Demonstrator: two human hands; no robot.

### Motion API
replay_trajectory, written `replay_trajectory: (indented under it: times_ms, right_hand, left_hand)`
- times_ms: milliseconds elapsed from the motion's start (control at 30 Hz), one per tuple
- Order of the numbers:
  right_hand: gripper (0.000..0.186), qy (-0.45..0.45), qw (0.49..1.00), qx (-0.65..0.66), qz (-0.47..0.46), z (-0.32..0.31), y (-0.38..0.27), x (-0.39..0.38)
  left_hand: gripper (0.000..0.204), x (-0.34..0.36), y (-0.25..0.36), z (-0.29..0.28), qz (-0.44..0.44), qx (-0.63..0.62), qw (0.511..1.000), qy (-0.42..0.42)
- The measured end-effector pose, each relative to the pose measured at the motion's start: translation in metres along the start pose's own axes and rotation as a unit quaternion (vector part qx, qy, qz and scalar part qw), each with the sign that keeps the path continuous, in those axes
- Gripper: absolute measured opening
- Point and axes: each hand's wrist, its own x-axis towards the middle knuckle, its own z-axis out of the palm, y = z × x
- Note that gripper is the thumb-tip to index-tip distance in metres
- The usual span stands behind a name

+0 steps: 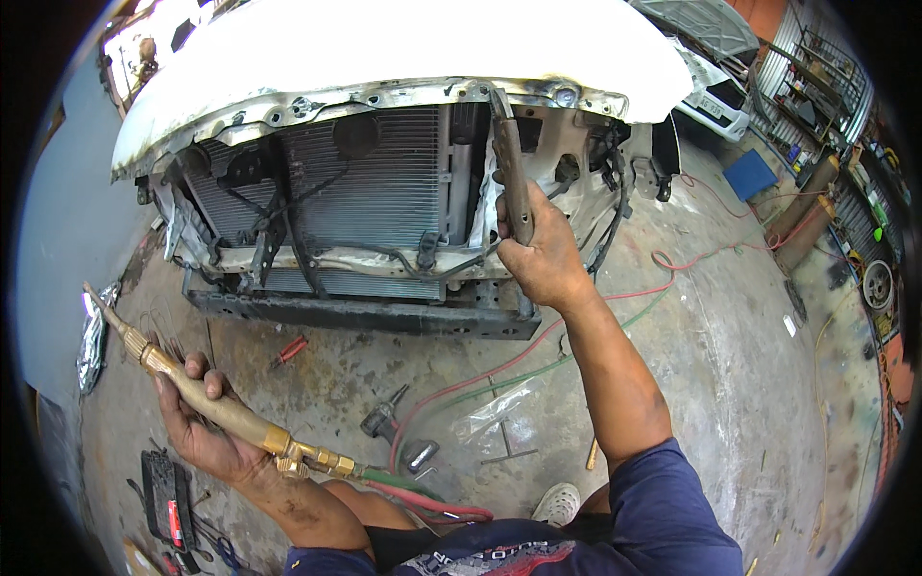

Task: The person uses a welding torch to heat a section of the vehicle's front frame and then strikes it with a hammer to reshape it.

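Brass-coloured metal makes up most of the torch [230, 411] in the left hand [197, 427], whose grip curls round the barrel; the nozzle points forward and left, well apart from the vehicle. No flame shows, and whether it is lit cannot be told. The right hand [543, 250] has its grip closed round a worn metal hand tool [513, 182], held near upright, its far end at the front edge of the white hood [384, 48]. Whether it touches or only overlaps that edge is unclear.

Below the hood sits the exposed radiator [375, 192]. If the tool lost its purchase on the edge, the right hand could drop against the bare metal or fins. A hot nozzle turned that way could scorch the nearby cables [392, 252].

The red hose [499, 365] and the green hose [389, 477] trail from the torch past the person's lap. A shoe [557, 504] catching either hose, or a hose snagging on the drill [382, 415] lying on the floor [711, 384], could jerk the torch sideways.
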Motion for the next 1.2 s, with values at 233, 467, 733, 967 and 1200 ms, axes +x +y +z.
replay_trajectory:
  times_ms: [233,467,733,967,1200]
  right_hand:
    - [0.051,-0.005,0.999,0.035,-0.004,0.004,0.004,-0.001]
    - [0.057,-0.043,0.999,0.024,0.023,0.000,-0.011,-0.009]
    - [0.064,-0.047,0.998,0.037,-0.009,0.012,-0.004,-0.011]
    - [0.069,-0.023,0.998,0.059,-0.006,0.019,-0.001,-0.010]
    - [0.067,-0.019,0.998,0.056,-0.003,0.016,-0.009,-0.013]
  left_hand:
    - [0.044,0.002,-0.001,0.003,0.003,0.004,1.000,0.000]
    - [0.041,0.002,0.001,0.007,0.005,0.006,1.000,0.017]
    - [0.051,0.004,-0.003,-0.002,0.010,0.033,0.999,0.015]
    - [0.046,0.006,-0.002,-0.006,0.013,0.028,0.999,0.018]
    - [0.042,0.006,-0.003,0.001,0.004,0.013,1.000,0.028]
